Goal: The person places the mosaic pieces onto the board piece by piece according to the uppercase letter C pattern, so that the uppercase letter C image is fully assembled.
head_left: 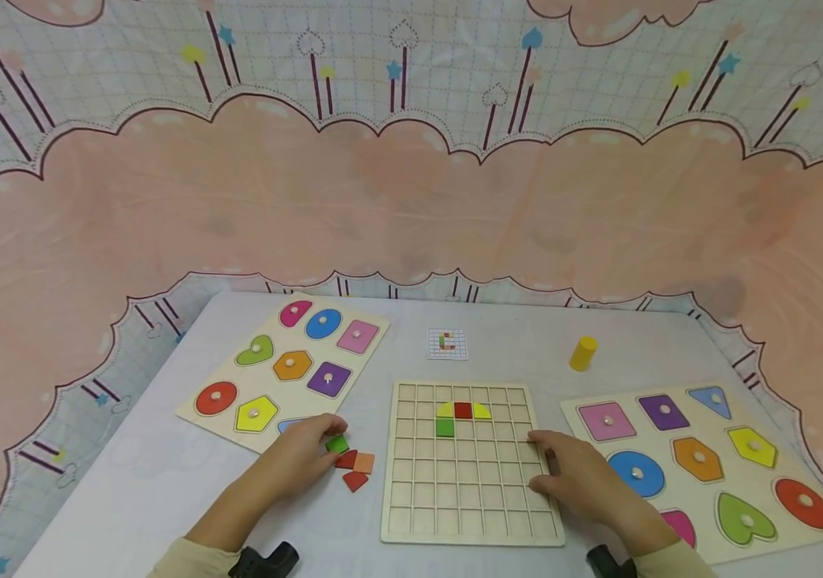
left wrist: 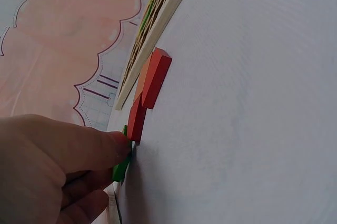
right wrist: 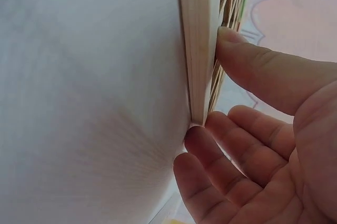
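Observation:
My left hand [head_left: 294,459] pinches a small green block [head_left: 337,444] between thumb and fingers, left of the wooden grid board [head_left: 463,498]. In the left wrist view the green block [left wrist: 121,167] stands tilted close over the table. Beside it lie two red blocks [head_left: 356,481] and an orange square block [head_left: 364,463]. My right hand [head_left: 576,474] rests at the board's right edge, thumb and fingertips touching it, fingers relaxed. Near the board's far side, a red square [head_left: 462,410] sits between two yellow-cornered pieces, with a green square [head_left: 445,428] below the left one.
A shape puzzle board [head_left: 274,389] lies at the left and another puzzle board [head_left: 645,433] at the right, partly behind my right arm. Beyond the grid board are a small pattern card [head_left: 447,343] and a yellow cylinder [head_left: 584,353]. A patterned cloth hangs behind the table.

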{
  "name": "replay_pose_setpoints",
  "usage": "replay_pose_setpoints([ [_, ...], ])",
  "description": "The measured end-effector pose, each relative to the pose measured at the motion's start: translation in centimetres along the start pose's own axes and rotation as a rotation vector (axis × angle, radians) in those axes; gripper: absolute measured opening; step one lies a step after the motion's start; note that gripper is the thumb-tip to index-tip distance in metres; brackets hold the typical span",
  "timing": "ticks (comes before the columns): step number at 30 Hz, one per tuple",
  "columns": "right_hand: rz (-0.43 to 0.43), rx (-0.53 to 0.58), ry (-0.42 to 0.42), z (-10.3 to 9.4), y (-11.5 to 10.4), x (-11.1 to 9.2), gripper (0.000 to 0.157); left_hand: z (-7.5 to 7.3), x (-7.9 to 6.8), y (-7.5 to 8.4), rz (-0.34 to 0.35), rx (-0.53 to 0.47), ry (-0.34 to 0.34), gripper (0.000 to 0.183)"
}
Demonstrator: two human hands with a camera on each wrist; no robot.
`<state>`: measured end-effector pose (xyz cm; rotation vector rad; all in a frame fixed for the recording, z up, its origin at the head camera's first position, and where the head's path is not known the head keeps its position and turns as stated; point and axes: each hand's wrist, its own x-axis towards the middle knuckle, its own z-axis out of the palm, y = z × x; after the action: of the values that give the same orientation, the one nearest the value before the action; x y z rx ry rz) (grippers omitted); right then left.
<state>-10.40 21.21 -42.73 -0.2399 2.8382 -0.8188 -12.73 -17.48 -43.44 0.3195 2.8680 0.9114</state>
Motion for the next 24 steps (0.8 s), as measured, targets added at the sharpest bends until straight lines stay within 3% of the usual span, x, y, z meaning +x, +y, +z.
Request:
replay_pose_setpoints([
  [17, -0.010, 0.018, 0.006, -0.10, 0.09, 0.14, 0.062, 0.24, 0.40, -0.22, 0.019, -0.006, 0.020, 0.031],
  [24, 0.009, 0.014, 0.002, -0.12, 0.02, 0.11, 0.062, 0.43, 0.42, 0.29, 0.071, -0.015, 0.030, 0.031],
])
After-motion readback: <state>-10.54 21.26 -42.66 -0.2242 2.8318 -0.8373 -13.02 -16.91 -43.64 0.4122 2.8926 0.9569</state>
